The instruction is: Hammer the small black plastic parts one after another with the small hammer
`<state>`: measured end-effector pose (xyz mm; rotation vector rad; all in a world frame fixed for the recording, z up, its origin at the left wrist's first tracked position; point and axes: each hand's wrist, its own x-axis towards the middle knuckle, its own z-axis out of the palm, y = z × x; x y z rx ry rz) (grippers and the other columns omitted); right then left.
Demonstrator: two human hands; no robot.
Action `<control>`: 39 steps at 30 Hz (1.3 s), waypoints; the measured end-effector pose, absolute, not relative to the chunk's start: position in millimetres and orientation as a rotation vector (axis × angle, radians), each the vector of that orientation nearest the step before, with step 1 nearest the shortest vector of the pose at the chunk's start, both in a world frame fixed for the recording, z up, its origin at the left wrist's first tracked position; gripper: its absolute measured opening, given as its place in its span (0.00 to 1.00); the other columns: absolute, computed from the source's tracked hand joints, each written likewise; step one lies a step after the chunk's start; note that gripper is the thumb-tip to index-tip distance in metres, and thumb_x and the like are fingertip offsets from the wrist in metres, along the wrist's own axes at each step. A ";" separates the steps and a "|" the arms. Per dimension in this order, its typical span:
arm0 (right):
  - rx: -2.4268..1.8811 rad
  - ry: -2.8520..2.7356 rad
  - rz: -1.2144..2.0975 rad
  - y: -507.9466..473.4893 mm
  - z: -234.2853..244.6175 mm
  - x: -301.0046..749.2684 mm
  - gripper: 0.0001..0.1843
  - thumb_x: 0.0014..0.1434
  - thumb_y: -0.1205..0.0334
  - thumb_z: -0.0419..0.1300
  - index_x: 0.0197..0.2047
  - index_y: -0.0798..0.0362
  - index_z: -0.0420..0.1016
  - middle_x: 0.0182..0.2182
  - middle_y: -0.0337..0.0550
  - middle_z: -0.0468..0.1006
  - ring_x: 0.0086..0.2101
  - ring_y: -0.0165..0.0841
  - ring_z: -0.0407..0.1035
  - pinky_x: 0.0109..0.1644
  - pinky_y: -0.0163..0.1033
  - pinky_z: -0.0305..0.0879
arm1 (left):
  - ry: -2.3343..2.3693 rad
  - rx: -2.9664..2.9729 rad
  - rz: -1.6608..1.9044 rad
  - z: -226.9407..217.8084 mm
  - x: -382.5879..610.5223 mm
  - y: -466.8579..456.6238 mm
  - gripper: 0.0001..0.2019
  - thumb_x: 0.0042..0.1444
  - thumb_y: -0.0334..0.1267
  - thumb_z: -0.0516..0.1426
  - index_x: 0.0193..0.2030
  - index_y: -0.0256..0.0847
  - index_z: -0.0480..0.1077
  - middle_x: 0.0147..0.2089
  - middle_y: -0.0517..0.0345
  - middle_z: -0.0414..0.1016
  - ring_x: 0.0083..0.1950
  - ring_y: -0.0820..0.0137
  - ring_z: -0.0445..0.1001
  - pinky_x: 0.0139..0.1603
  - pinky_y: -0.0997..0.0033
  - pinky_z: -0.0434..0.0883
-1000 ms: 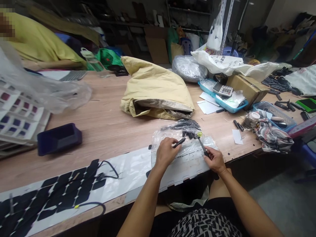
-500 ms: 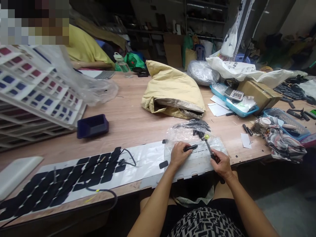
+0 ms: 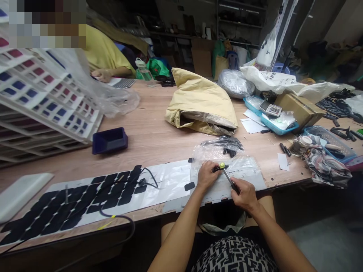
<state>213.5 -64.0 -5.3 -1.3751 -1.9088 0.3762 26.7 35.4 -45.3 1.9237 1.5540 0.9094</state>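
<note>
The black piece (image 3: 216,169), slim and rod-like, lies above a grey-white flat panel (image 3: 210,194) at the worktop's near edge, pinched in the left hand (image 3: 206,176): its grip presses thumb and fingers together on it. A hammer (image 3: 227,176) crosses over the piece, its rounded yellow-green face, slender metallic shaft and dark handle all visible; whether the face touches the piece I cannot tell. The right hand (image 3: 244,193), at four o'clock, has its grip closed around that handle.

Clock directions run from the piece. Just beyond, toward twelve, a crinkled, clear plastic bag (image 3: 206,152) spreads beside stubby black parts (image 3: 231,152). Between eleven and twelve slumps a creased, pale yellow sack (image 3: 201,99), its mouth gaping. Between eight and nine runs a glossy white sheet (image 3: 172,176) carrying rounded black squares (image 3: 109,187). Between nine and ten sits a dark purple rectangular tray (image 3: 110,141) on the wood-grained worktop (image 3: 147,140); near ten, a white lattice basket (image 3: 53,99) tilts. A calculator (image 3: 270,108) rests between one and two, and a rumpled patterned cloth (image 3: 326,165) lies at three. Past ten, a yellow-clad co-worker's hand (image 3: 102,75) rests at the far edge.
</note>
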 end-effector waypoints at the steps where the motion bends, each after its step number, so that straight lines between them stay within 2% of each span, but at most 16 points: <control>1: -1.396 -1.904 0.381 -64.4 -5.4 214.0 0.25 0.50 0.69 0.57 0.52 0.53 0.78 0.42 0.49 0.84 0.40 0.42 0.79 0.47 0.44 0.76 | 1.559 1.925 0.905 -45.4 26.8 35.5 0.07 0.51 0.39 0.65 0.38 0.46 0.77 0.38 0.59 0.74 0.44 0.64 0.69 0.46 0.65 0.66; 9: -1.410 -1.862 0.313 -63.3 -3.7 225.2 0.24 0.52 0.67 0.57 0.52 0.56 0.78 0.41 0.51 0.84 0.37 0.41 0.78 0.45 0.44 0.76 | 1.558 1.920 0.893 -43.9 26.8 34.2 0.06 0.51 0.38 0.65 0.37 0.46 0.78 0.37 0.59 0.73 0.44 0.64 0.69 0.46 0.65 0.66; 15: -1.446 -1.872 0.378 -56.2 -8.3 235.5 0.23 0.51 0.67 0.58 0.51 0.54 0.79 0.37 0.48 0.83 0.32 0.38 0.76 0.40 0.41 0.75 | 1.547 1.933 0.885 -44.1 25.8 33.5 0.06 0.52 0.39 0.64 0.38 0.46 0.77 0.37 0.58 0.73 0.44 0.63 0.69 0.46 0.64 0.66; 19: -1.498 -1.701 0.404 -46.6 -12.9 253.4 0.23 0.52 0.64 0.59 0.53 0.55 0.79 0.33 0.45 0.81 0.25 0.33 0.70 0.32 0.37 0.72 | 1.545 1.951 0.871 -45.8 24.9 33.8 0.05 0.52 0.39 0.63 0.37 0.46 0.76 0.37 0.58 0.73 0.44 0.62 0.69 0.45 0.63 0.66; 23: -1.501 -1.569 0.538 -39.8 -19.6 265.5 0.23 0.54 0.63 0.60 0.53 0.57 0.78 0.27 0.39 0.74 0.21 0.28 0.61 0.25 0.32 0.64 | 1.473 1.935 0.939 -41.8 21.8 33.0 0.05 0.54 0.40 0.62 0.38 0.45 0.75 0.38 0.58 0.74 0.44 0.62 0.69 0.46 0.62 0.67; 27: -1.460 -1.503 0.676 -38.8 -24.5 268.1 0.24 0.53 0.62 0.61 0.53 0.58 0.78 0.26 0.37 0.71 0.21 0.25 0.58 0.24 0.31 0.60 | 1.320 1.950 1.189 -26.1 18.4 11.2 0.06 0.58 0.40 0.60 0.40 0.44 0.73 0.39 0.57 0.74 0.44 0.63 0.70 0.47 0.61 0.68; 30: -1.450 -1.477 0.704 -39.6 -27.7 268.6 0.24 0.53 0.62 0.61 0.53 0.57 0.78 0.27 0.37 0.70 0.21 0.25 0.57 0.24 0.31 0.59 | 1.162 2.028 1.254 -18.3 17.3 -30.3 0.05 0.59 0.38 0.59 0.42 0.44 0.72 0.39 0.56 0.76 0.42 0.64 0.73 0.45 0.63 0.70; 34: -1.456 -1.474 0.704 -40.2 -31.1 269.0 0.24 0.53 0.62 0.61 0.54 0.58 0.78 0.27 0.37 0.70 0.21 0.25 0.57 0.24 0.30 0.58 | 0.949 2.127 1.077 -33.5 19.6 -96.6 0.08 0.60 0.39 0.59 0.45 0.45 0.73 0.36 0.56 0.79 0.37 0.67 0.77 0.40 0.67 0.72; 39: -1.478 -1.518 0.662 -40.7 -30.5 268.6 0.25 0.52 0.63 0.61 0.54 0.58 0.78 0.28 0.38 0.72 0.22 0.25 0.58 0.24 0.30 0.60 | 1.297 1.940 0.439 -76.3 26.1 -132.6 0.13 0.63 0.47 0.52 0.46 0.48 0.75 0.37 0.55 0.81 0.34 0.65 0.78 0.39 0.66 0.71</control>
